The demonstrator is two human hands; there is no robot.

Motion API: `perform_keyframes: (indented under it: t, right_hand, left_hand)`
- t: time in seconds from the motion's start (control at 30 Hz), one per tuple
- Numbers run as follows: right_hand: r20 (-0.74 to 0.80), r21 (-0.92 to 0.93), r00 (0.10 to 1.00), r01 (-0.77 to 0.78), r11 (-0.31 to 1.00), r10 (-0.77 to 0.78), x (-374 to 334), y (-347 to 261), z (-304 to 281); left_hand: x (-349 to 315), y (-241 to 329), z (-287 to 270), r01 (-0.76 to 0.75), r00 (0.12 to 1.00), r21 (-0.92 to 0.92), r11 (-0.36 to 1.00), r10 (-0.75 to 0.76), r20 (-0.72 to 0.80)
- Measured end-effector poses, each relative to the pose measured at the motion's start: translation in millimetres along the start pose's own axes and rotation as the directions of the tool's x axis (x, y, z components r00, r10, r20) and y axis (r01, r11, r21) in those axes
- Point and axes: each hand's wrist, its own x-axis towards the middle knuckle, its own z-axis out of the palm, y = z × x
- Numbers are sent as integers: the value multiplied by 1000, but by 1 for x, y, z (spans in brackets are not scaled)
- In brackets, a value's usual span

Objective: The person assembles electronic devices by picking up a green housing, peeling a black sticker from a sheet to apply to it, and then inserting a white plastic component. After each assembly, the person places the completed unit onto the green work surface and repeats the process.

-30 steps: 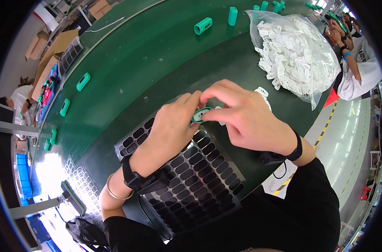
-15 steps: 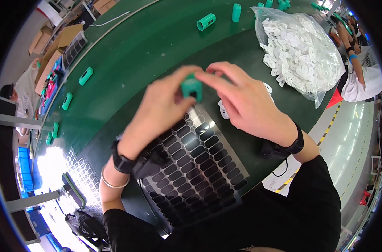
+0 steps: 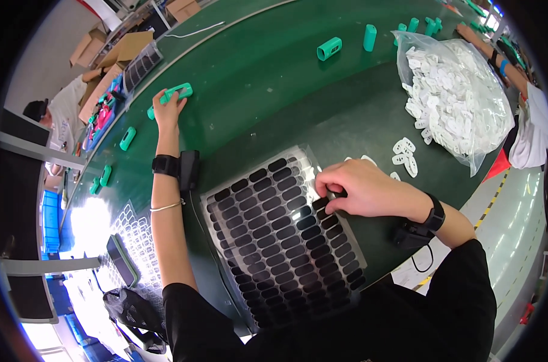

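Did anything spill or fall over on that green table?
Maybe: some flat white pieces lie loose outside the clear bag of similar ones, though perhaps on purpose. Farther back, one green case lies on its side while its neighbour stands upright, so it looks tipped over. Nothing looks clearly broken.

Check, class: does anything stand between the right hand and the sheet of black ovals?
Nothing visible does: the right hand overlaps the sheet of black ovals at its right edge. The bag of white pieces lies away to the upper right.
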Motion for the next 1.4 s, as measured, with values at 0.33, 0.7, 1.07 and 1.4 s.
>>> perform_keyframes:
  t: [0.33, 0.7, 1.07, 1.4]
  right_hand:
    - [15, 54, 999, 39, 998, -40, 0, 1, 2]
    - [-113, 143, 993, 49, 988, -33, -8, 3, -10]
    - [-471, 410, 882, 191, 892, 28, 3, 7, -35]
    - [-792, 318, 611, 395, 862, 13, -18, -2, -43]
  left_hand:
    - [34, 10, -46, 26, 998, 826, 562, -64, 12]
    - [-49, 94, 125, -651, 732, 629, 425, 132, 668]
    - [-61, 32, 249, -760, 544, 341, 554, 255, 799]
    - [-205, 150, 126, -12, 655, -126, 992, 103, 749]
